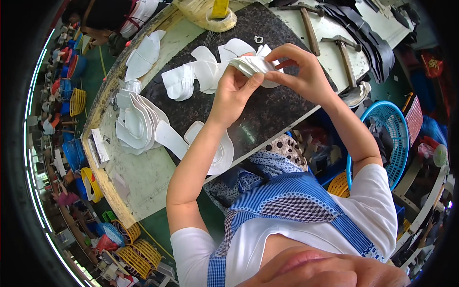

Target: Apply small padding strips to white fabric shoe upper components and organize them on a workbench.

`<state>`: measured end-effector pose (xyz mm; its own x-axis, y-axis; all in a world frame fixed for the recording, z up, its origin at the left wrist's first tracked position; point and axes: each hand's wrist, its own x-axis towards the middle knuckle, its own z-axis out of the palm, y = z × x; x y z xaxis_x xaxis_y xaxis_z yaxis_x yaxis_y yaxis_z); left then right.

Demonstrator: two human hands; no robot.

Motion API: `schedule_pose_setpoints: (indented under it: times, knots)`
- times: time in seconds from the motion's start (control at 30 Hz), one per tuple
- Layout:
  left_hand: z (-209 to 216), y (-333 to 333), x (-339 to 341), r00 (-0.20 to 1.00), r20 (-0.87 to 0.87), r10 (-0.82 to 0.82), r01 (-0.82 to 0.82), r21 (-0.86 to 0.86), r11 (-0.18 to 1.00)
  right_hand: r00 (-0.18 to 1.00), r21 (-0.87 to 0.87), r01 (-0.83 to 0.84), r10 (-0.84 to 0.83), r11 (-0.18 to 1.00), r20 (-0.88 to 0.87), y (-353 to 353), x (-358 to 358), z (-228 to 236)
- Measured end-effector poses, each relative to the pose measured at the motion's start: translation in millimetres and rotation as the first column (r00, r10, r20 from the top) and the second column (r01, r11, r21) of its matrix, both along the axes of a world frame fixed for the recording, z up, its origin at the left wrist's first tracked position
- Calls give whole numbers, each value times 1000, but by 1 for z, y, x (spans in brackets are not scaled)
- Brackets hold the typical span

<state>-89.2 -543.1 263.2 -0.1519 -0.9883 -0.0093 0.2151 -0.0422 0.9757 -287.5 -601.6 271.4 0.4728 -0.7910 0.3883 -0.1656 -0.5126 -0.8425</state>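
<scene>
Over the dark speckled slab (pixel 267 115), I hold a small stack of thin white cut pieces (pixel 248 65) between both hands. My left hand (pixel 233 93) grips the stack's near left side, its thumb along the lower edge. My right hand (pixel 300 71) pinches the right end between thumb and curled fingers. Just beyond and left of the stack, white pieces (pixel 205 69) lie in overlapping groups, and a folded-looking white bundle (pixel 178 82) sits left of them. A curved white piece (pixel 221 160) lies under my left forearm.
A larger white pile (pixel 136 124) stands on the table's left, with more white pieces (pixel 145 53) behind. Two hammers (pixel 310 31) (pixel 345 62) rest at the right, beside stacked dark pieces (pixel 366 43). A blue basket (pixel 400 129) stands near my right elbow. Yellow-wrapped material (pixel 210 18) lies at the far edge.
</scene>
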Motion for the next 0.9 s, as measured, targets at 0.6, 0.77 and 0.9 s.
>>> schedule_pose_setpoints:
  times: [0.6,0.77,0.9]
  knots:
    - [0,2,-20,938,270,216,-218,-25,976,969,-358,196,-237,913,-75,19,15,-14]
    - [5,-2,-28,954,206,219,-230,32,973,986,-154,144,-129,978,103,20,4,-21]
    - [-1,1,-23,952,227,204,-183,-109,977,996,-113,53,-60,992,-61,16,-9,-10]
